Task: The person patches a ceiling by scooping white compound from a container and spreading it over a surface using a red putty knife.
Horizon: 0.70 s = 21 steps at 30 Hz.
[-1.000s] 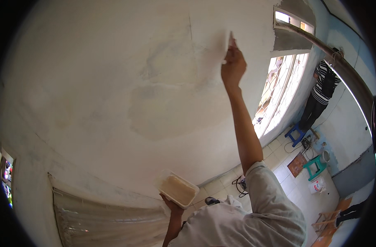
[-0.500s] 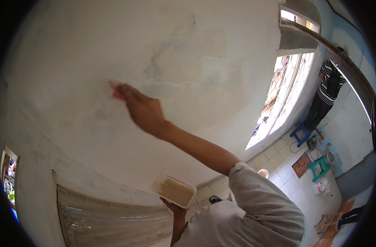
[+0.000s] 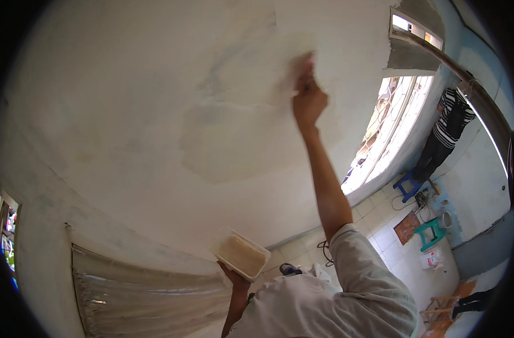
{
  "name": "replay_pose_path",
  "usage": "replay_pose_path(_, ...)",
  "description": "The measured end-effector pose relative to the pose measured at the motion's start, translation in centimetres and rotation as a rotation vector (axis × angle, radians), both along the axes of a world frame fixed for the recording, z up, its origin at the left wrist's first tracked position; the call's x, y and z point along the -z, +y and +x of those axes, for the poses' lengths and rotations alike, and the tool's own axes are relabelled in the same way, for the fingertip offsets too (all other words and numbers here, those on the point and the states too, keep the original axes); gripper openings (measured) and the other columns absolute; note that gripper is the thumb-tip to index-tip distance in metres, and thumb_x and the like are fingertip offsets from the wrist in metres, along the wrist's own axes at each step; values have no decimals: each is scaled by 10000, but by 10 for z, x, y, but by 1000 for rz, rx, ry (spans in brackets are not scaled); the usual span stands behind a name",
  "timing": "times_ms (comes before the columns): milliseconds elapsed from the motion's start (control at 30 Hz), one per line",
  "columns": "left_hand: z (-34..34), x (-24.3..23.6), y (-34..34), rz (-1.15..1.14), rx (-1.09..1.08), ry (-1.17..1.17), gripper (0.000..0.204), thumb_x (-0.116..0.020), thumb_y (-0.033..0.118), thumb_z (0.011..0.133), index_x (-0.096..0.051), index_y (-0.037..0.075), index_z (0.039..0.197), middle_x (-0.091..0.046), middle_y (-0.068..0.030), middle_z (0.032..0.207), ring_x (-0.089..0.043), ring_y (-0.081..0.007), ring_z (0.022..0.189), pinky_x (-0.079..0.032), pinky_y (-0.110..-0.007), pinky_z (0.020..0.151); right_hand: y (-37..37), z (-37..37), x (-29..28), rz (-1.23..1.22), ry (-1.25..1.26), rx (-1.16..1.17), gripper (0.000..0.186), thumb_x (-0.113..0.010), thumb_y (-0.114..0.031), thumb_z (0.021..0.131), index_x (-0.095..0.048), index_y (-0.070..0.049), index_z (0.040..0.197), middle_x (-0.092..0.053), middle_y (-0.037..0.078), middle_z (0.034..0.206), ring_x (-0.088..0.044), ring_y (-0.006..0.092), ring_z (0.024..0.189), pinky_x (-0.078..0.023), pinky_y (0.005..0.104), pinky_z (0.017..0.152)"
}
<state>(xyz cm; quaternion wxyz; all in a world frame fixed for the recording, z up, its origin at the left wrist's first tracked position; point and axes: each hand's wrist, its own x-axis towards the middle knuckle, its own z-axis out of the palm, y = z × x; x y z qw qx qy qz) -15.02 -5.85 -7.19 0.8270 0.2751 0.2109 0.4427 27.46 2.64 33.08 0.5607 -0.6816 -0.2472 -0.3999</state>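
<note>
My right hand (image 3: 310, 104) is raised to the white wall (image 3: 127, 101). Its fingers are closed on a small reddish tool (image 3: 306, 66), smeared by motion, so its exact kind is unclear. A damp-looking beige patch (image 3: 228, 146) with a distinct edge spreads over the wall to the left of that hand. Low in front of me, my left hand (image 3: 235, 276) supports a white rectangular tub (image 3: 262, 263) from below and the side. Beige material (image 3: 243, 255) is visible inside the tub.
A grilled window (image 3: 383, 124) is on the right. Beyond it, a person in striped clothing (image 3: 451, 118) stands by a blue stool (image 3: 406, 186). A green stool (image 3: 431, 234) holds a bucket (image 3: 445, 219). A beige curtain (image 3: 150, 293) hangs lower left.
My right hand has swept right and upward across the wall with the reddish tool. The beige patch shows more plainly where my arm was. My left hand still holds the tub.
</note>
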Motion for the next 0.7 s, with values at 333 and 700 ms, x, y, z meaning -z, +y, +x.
replay_pose_path(333,-3,-30,-21,111,-216,65,707,-183,652,1040,-290,189,1563,-385,-30,1555,-444,-243,1370,-365,-441,1161,90,-263,31,-268,-382,-543,605,-604,-61,877,-450,25,1455,-577,285,1315,-673,377,1087,-601,425,581)
replay_pose_path(700,-5,-19,-19,-170,-208,-108,745,-242,732,986,-361,223,1517,-467,-33,1481,-510,-292,1317,-471,-515,1064,-48,-52,37,303,97,-370,216,-539,1,948,-700,55,1081,-595,49,652,-498,95,568,-426,270,543)
